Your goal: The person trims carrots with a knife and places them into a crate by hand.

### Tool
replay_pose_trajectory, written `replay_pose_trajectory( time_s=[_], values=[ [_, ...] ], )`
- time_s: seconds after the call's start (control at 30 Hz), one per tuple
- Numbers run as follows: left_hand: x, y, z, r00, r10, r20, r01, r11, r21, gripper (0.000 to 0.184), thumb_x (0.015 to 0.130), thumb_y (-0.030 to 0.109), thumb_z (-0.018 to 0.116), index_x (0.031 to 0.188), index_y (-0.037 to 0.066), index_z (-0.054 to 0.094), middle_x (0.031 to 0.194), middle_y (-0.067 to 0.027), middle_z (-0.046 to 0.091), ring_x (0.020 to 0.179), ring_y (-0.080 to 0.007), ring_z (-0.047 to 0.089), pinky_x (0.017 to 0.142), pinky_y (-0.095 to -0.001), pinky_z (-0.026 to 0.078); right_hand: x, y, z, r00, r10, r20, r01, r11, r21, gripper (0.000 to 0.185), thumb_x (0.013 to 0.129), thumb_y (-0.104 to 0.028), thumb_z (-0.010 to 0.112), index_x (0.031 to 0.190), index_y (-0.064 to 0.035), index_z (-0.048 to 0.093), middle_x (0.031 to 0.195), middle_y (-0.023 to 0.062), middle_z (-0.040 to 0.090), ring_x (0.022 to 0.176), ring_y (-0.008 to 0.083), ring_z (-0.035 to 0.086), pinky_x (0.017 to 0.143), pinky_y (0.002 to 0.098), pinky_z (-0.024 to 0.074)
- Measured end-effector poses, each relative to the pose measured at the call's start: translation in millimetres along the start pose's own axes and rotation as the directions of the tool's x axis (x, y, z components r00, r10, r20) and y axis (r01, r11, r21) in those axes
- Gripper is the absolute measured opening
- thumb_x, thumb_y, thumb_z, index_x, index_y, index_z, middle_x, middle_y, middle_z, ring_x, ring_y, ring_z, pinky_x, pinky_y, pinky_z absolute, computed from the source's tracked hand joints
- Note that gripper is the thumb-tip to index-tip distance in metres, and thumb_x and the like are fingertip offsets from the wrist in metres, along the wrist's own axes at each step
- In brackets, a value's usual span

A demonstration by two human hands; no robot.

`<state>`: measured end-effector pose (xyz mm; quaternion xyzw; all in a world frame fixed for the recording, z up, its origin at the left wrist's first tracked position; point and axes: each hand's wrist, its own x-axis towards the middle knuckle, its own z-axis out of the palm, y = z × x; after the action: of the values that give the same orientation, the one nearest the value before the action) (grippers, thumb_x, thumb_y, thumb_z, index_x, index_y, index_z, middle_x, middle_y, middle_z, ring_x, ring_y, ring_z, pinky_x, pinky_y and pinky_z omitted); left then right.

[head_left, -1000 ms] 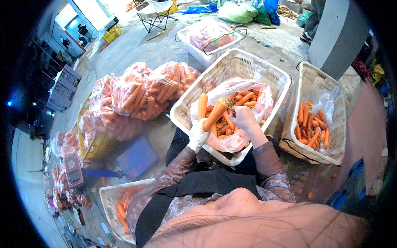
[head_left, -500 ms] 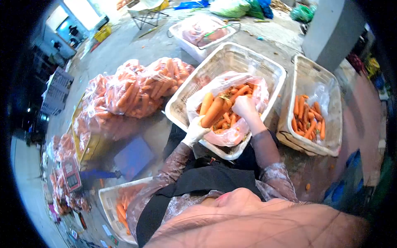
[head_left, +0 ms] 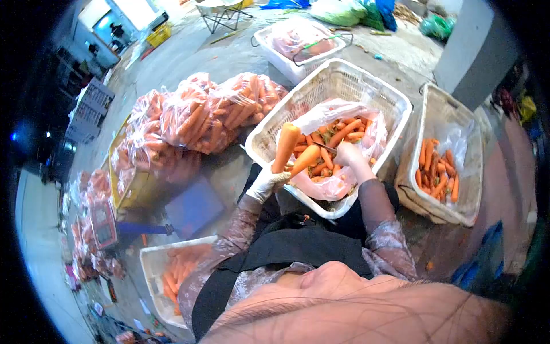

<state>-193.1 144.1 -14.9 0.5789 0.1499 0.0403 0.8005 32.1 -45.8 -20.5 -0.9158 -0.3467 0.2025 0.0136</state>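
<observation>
My left hand (head_left: 268,182), in a pale glove, is closed around two large carrots (head_left: 286,148), one upright and one slanting to the right. My right hand (head_left: 350,155) is closed on what looks like a small knife (head_left: 325,147), its thin dark blade pointing left near the carrot tops. Below both hands lies an open pink plastic bag (head_left: 375,135) full of loose carrots (head_left: 345,133). It sits inside a white plastic crate (head_left: 395,123) in front of my body.
At right, another white crate (head_left: 476,189) holds carrots and clear plastic. Bagged carrots (head_left: 195,117) are piled on the left beside a blue platform scale (head_left: 195,206). A third crate (head_left: 150,275) with carrots stands lower left, another crate (head_left: 275,66) behind. A pillar (head_left: 472,51) rises at upper right.
My left hand has tilted the carrots more upright and apart from each other. My right hand has drawn back slightly from them, and the dark blade now shows. The whole view has shifted.
</observation>
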Motion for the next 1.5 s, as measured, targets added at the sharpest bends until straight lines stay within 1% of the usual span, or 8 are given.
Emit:
replay_pose_trajectory(
  time_s=[0.1,0.2,0.67,0.73,0.87,1.03,1.27,1.5],
  values=[
    [-1,-6,-8,1.000,0.004,-0.030,-0.004,1.000,0.014,0.039,0.073,0.016,0.076,0.103,0.002,0.056,0.083,-0.0052,0.059,0.063,-0.0134,0.058,0.055,-0.0244,0.048,6,0,4,0.994,-0.059,-0.092,0.068,0.993,0.095,0.022,0.072,-0.018,0.061,0.085,-0.0004,0.065,0.069,0.0165,0.065,0.065,0.0282,0.066,0.057,0.0368,0.0511],
    [-3,-20,-18,1.000,-0.012,-0.015,0.012,1.000,-0.025,0.038,0.072,0.019,0.077,0.100,0.004,0.055,0.082,-0.0042,0.059,0.061,-0.0124,0.057,0.053,-0.0231,0.045,-17,0,-27,0.993,-0.116,-0.018,0.055,0.323,0.945,0.016,0.076,-0.019,0.063,0.067,-0.0092,0.053,0.050,-0.0032,0.043,0.037,0.0071,0.039,0.035,0.0232,0.0299],
    [-17,-11,-6,0.998,0.064,0.016,-0.065,0.980,0.188,0.037,0.070,0.015,0.078,0.093,0.008,0.050,0.090,-0.0038,0.056,0.075,-0.0148,0.058,0.062,-0.0271,0.046,-8,-18,-27,0.968,-0.158,-0.196,0.173,-0.148,0.974,0.026,0.085,-0.030,0.066,0.086,-0.0044,0.063,0.052,-0.0041,0.046,0.037,0.0048,0.040,0.034,0.0201,0.0276],
    [-20,-5,3,0.990,0.094,0.106,-0.077,0.986,-0.149,0.038,0.072,0.017,0.076,0.098,0.008,0.049,0.095,-0.0076,0.056,0.078,-0.0195,0.060,0.063,-0.0285,0.048,-11,-20,-32,0.972,-0.119,-0.203,0.172,-0.229,0.958,0.024,0.086,-0.029,0.065,0.086,-0.0048,0.063,0.053,-0.0040,0.047,0.037,0.0046,0.040,0.034,0.0202,0.0274],
    [-12,-35,1,0.968,0.049,0.246,0.204,0.417,-0.886,0.053,0.084,0.017,0.063,0.124,-0.004,0.037,0.091,-0.0111,0.048,0.063,-0.0165,0.048,0.067,-0.0274,0.046,-17,-9,-37,0.961,0.011,-0.277,0.243,-0.516,0.821,0.020,0.087,-0.024,0.061,0.083,-0.0040,0.059,0.064,0.0001,0.051,0.041,0.0065,0.040,0.037,0.0224,0.0313],
    [-16,3,26,0.987,-0.083,0.138,0.137,-0.020,-0.990,0.049,0.081,0.002,0.061,0.119,-0.013,0.034,0.100,-0.0149,0.044,0.089,-0.0207,0.053,0.079,-0.0306,0.052,-25,12,-41,0.965,0.141,-0.222,0.263,-0.573,0.776,0.020,0.085,-0.023,0.064,0.081,-0.0049,0.057,0.065,0.0021,0.052,0.043,0.0090,0.041,0.040,0.0239,0.0332],
    [-58,13,-8,0.986,-0.079,-0.149,-0.150,0.002,-0.989,0.035,0.083,0.001,0.058,0.111,-0.013,0.043,0.100,-0.0201,0.050,0.093,-0.0290,0.053,0.086,-0.0367,0.053,-35,4,-54,0.964,0.096,-0.248,0.258,-0.566,0.783,0.021,0.084,-0.025,0.065,0.080,-0.0053,0.057,0.064,0.0007,0.049,0.044,0.0084,0.039,0.043,0.0236,0.0321],
    [-235,7,-112,0.832,-0.016,-0.554,-0.333,0.784,-0.524,0.022,0.086,0.017,0.060,0.102,0.005,0.051,0.092,-0.0105,0.054,0.081,-0.0199,0.052,0.071,-0.0297,0.048,-37,8,-50,0.961,0.108,-0.254,0.274,-0.470,0.839,0.020,0.084,-0.021,0.065,0.080,-0.0031,0.057,0.061,-0.0004,0.047,0.042,0.0075,0.038,0.042,0.0242,0.0324]
  ],
)
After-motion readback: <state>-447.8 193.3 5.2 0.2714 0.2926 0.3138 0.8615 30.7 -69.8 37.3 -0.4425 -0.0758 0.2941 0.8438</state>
